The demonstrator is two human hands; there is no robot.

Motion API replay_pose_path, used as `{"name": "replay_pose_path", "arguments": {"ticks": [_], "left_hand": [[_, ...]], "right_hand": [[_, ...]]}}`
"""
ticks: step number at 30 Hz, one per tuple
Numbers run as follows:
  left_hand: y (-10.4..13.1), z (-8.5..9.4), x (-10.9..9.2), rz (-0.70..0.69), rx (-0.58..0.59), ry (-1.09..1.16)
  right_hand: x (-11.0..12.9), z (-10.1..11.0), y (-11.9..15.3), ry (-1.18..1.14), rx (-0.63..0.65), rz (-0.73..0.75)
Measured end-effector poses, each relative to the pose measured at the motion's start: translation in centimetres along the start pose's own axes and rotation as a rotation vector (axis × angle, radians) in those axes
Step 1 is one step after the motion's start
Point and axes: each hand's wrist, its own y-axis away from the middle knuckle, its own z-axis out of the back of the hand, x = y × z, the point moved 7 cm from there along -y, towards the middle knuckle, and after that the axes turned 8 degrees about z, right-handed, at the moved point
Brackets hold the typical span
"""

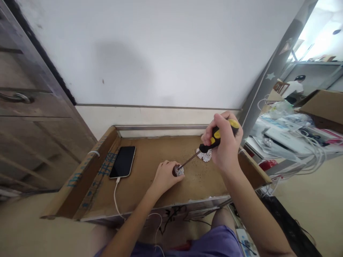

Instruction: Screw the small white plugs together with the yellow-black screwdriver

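Small round part [180,171] rests near the middle of our tabletop [152,150], curled left hand [166,175] around it. Our right hand [227,148] closes firmly on the screwdriver [207,147], tip at the part; we cannot tell how much is done or left. Beyond lies crumpled white material [205,156].

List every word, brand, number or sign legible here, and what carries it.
No text reads clearly.
Blue printed characters on the cardboard, left side: too blurred to quote.
Phone: dark screen, none legible.
Grey upright surface, right: pale star shape, no readable words.
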Motion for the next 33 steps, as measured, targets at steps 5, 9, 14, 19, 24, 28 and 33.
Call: {"name": "replay_pose_path", "arguments": {"ticks": [5, 9, 14, 19, 24, 28, 33], "left_hand": [[1.3, 0.2, -0.3, 0.047, 0.032, -0.019], [2.0, 0.3, -0.3, 0.085, 0.038, -0.038], [2.3, 0.0, -0.3, 0.135, 0.033, -0.044], [2.2, -0.2, -0.5, 0.115, 0.082, -0.041], [2.2, 0.1, -0.5, 0.122, 0.113, -0.058], [2.4, 0.1, -0.6, 0.126, 0.099, -0.043], [2.5, -0.1, -0.5, 0.141, 0.099, -0.040]], "right_hand": [[1.3, -0.5, -2.0, 0.458, 0.158, 0.147], [2.8, -2.2, -4.6, 0.950, 0.515, 0.260], [2.9, -4.1, -4.8, 0.804, 1.070, 0.056], [3.1, -5.0, -4.3, 0.897, 1.252, 0.075], [3.7, -5.0, -4.4, 1.313, 1.353, 0.095], [4.1, -4.9, -3.4, 1.215, 1.409, -0.097], [4.6, -5.4, -2.6, 1.242, 1.470, 0.117]]}}
